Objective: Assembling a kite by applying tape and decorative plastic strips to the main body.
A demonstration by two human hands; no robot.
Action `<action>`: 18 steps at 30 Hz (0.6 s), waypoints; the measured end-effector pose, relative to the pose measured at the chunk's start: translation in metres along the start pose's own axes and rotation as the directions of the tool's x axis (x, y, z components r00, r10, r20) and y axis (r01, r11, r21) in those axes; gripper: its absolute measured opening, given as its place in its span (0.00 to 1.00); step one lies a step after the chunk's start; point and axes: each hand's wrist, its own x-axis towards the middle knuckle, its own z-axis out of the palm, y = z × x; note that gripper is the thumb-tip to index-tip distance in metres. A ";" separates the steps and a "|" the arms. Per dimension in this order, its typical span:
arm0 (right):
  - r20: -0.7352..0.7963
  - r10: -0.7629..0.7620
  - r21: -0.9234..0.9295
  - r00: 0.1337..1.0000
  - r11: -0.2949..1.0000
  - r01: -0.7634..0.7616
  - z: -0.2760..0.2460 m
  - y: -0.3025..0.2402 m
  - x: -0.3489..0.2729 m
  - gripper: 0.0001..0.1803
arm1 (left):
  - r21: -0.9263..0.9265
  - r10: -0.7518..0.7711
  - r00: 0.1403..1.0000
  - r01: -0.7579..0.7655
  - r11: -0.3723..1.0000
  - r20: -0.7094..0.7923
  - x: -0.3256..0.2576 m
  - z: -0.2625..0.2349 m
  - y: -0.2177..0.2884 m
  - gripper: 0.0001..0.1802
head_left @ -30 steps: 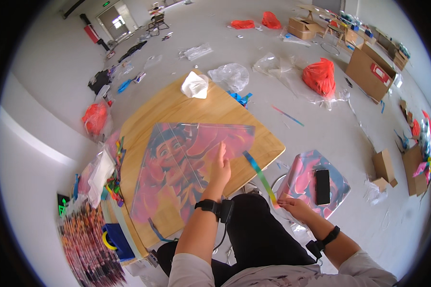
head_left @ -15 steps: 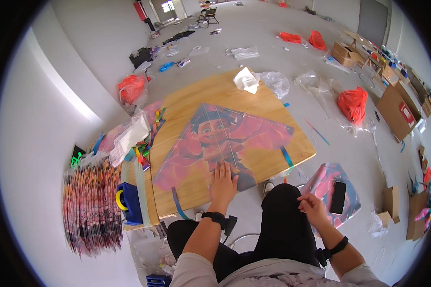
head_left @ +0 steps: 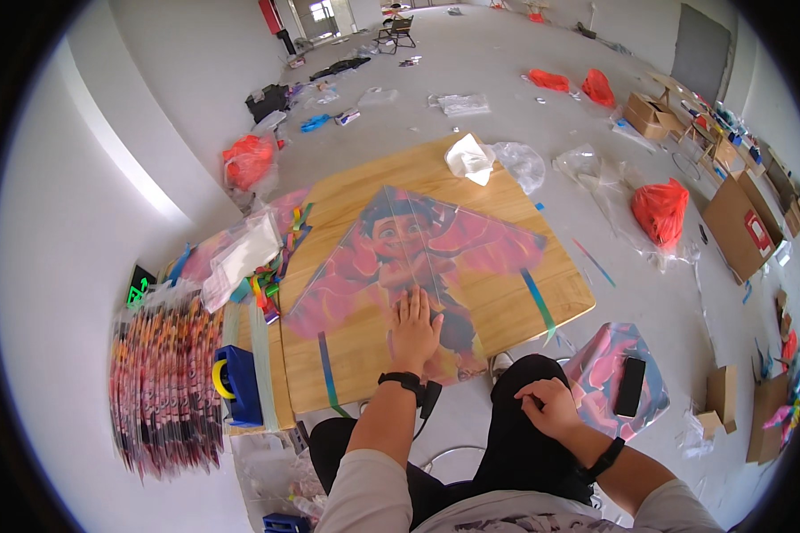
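A pink kite (head_left: 498, 246) printed with a cartoon figure lies spread on the wooden table (head_left: 333, 200), its lower end reaching the near edge. My left hand (head_left: 415, 327) presses flat on its middle, fingers stretched out. Two blue-green ribbon tails trail from the kite: the left tail (head_left: 327, 369) passes over the near edge, the right tail (head_left: 537, 300) reaches the right edge. Off the table, above my right thigh, is my right hand (head_left: 549, 406), with its fingers curled in and nothing visible in them. Beside it, a black phone (head_left: 629, 387) rests on a pink-and-blue printed surface (head_left: 588, 362).
At the table's left are a blue tape dispenser (head_left: 243, 387), coloured ribbons (head_left: 267, 289), white sheeting (head_left: 243, 258) and a thick stack of packaged kites (head_left: 164, 382). Crumpled white paper (head_left: 469, 160) sits at the far edge. A red bag (head_left: 660, 213) and cardboard boxes (head_left: 740, 218) stand right.
My left hand stays flat on the kite, whose lower part now shows more fully. Both tails lie straighter. My right hand has moved left from beside the phone to above my thigh.
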 end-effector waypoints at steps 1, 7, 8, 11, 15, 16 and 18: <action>-0.017 0.013 0.040 1.000 0.999 -0.013 0.000 0.004 0.001 0.05 | 0.007 -0.001 1.000 0.001 1.000 0.006 0.006 0.000 -0.002 0.38; -0.059 -0.029 0.064 0.998 0.997 0.033 0.005 0.007 0.009 0.05 | 0.022 -0.026 0.997 0.024 0.999 0.068 0.034 0.002 -0.014 0.38; -0.062 -0.020 0.063 0.998 0.998 0.023 0.006 0.007 0.010 0.05 | 0.018 -0.018 0.997 0.016 1.000 0.073 0.038 0.002 -0.016 0.38; -0.064 -0.020 0.072 0.998 0.997 0.025 0.007 0.006 0.013 0.05 | 0.020 -0.024 0.996 0.022 1.000 0.085 0.044 0.002 -0.019 0.38; -0.057 -0.034 0.059 0.998 0.998 0.037 0.009 0.010 0.014 0.05 | 0.037 -0.024 0.997 0.022 0.999 0.073 0.047 0.004 -0.020 0.38; -0.061 -0.051 0.056 0.997 0.997 0.055 0.010 0.011 0.014 0.05 | 0.057 -0.020 0.998 0.017 0.998 0.061 0.047 0.005 -0.020 0.38; -0.060 -0.051 0.061 0.997 0.997 0.055 0.009 0.009 0.015 0.05 | 0.057 -0.011 0.998 0.007 0.998 0.062 0.046 0.002 -0.020 0.37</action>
